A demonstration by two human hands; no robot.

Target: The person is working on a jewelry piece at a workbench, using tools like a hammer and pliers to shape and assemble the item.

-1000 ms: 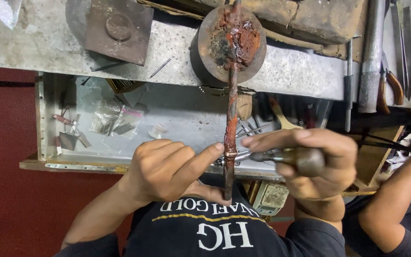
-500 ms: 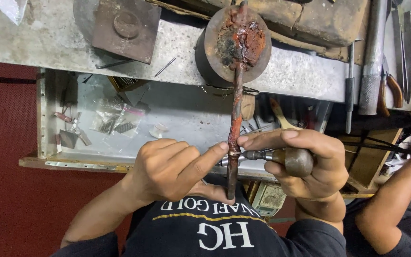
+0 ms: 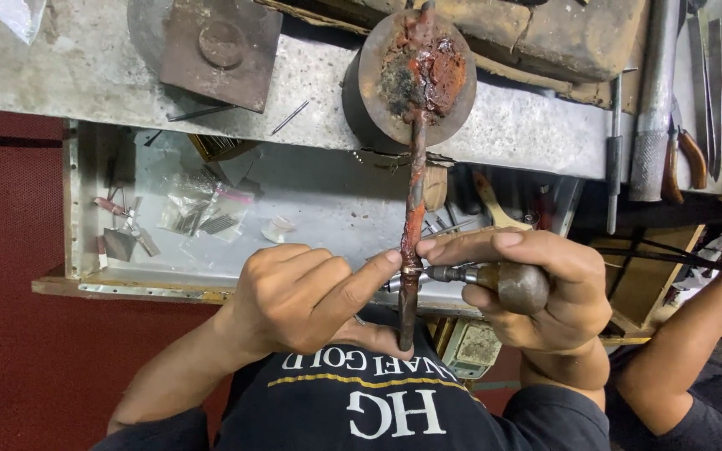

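Both my hands meet at the lower end of the stick, centre-bottom of frame.

My left hand (image 3: pixel 298 296) is curled, index fingertip and thumb pinched against the coated stick (image 3: pixel 412 217) from the left side. My right hand (image 3: pixel 536 280) is closed around the round-handled graver (image 3: pixel 495 280), its metal tip lying crosswise and meeting the stick from the right, level with my left fingertip. The stick's long axis runs near vertical in frame: its top end sits on the round resin-topped block (image 3: pixel 415 75) at upper centre, its bottom end near my chest. Tool axis is roughly perpendicular to it. Both hands are equally close; the contact point is between them. I think there's a small workpiece under the tip, but it's too small to tell. Open drawer (image 3: pixel 211 213) sits left and behind; another person's arm (image 3: pixel 687 334) is at lower right, apart from mine.
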